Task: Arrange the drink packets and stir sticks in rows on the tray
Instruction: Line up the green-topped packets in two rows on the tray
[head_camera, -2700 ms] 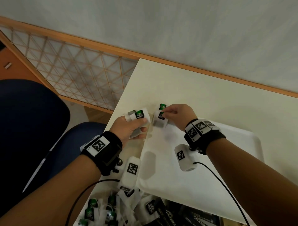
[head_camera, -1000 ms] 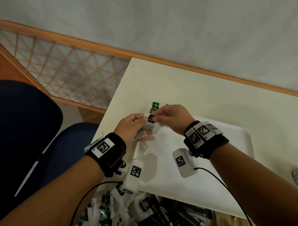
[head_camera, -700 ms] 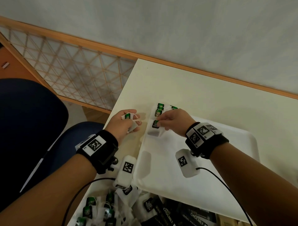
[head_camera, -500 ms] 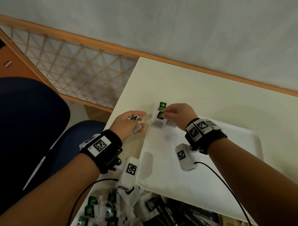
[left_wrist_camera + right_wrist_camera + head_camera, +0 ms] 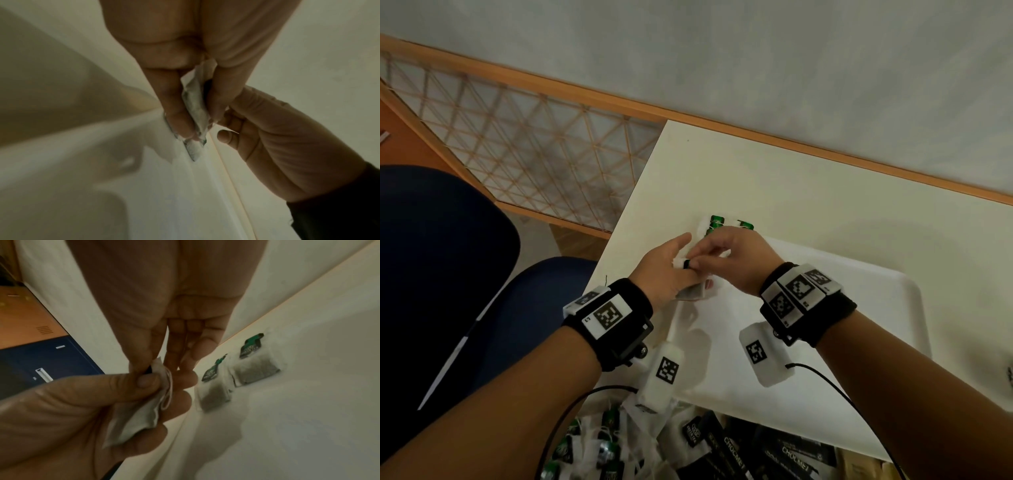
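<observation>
My left hand (image 5: 681, 277) hovers at the left rim of the white tray (image 5: 859, 308) and grips a small bunch of tea bags (image 5: 141, 415), white with green tags. My right hand (image 5: 697, 262) meets it and pinches the top of one tea bag (image 5: 682, 263) between thumb and forefinger. The left wrist view shows that tea bag (image 5: 195, 100) squeezed between my left fingers, with the right hand (image 5: 267, 138) beside it. Two tea bags (image 5: 213, 392) (image 5: 257, 369) lie side by side in the tray's far left corner, tags pointing away from me.
A loose heap of tea bags (image 5: 599, 448) and black chocolate drink packets (image 5: 756, 448) lies on the table at the tray's near edge. The table's left edge runs just beside my left hand, with a blue chair (image 5: 448, 274) below it.
My right hand has left the tea bag it laid in the tray's far corner and come back to my left hand, where it now pinches another. The left hand has shifted right to meet it.
</observation>
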`<state>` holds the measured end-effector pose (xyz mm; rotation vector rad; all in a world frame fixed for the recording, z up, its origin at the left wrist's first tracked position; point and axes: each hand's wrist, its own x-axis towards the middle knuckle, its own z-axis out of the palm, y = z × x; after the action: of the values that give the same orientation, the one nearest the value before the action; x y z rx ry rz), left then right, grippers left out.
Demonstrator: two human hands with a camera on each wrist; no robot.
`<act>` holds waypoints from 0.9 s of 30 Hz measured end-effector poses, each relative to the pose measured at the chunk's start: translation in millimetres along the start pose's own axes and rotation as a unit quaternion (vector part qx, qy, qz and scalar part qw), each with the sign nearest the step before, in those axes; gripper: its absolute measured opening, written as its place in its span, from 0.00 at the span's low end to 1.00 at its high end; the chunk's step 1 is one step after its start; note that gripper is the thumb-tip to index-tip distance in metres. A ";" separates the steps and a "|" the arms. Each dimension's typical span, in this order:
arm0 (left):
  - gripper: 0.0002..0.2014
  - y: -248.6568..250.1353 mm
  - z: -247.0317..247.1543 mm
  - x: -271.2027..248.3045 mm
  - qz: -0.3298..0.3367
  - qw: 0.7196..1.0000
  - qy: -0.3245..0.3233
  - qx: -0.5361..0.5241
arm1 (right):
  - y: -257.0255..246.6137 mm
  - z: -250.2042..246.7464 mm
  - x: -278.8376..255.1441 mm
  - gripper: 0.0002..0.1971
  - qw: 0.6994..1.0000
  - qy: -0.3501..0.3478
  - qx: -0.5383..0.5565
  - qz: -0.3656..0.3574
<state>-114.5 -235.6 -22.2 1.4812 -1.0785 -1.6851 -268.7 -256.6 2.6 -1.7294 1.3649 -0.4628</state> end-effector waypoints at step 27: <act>0.40 6.1 6.4 48.4 0.009 0.926 0.064 0.372 | 64.2 -25.2 -8.1 0.35 0.971 0.124 0.000 0.203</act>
<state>-128.8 -279.6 -38.9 1.9833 -1.7634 -1.1761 -328.2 -261.0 -32.9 -1.3725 1.8460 -0.4554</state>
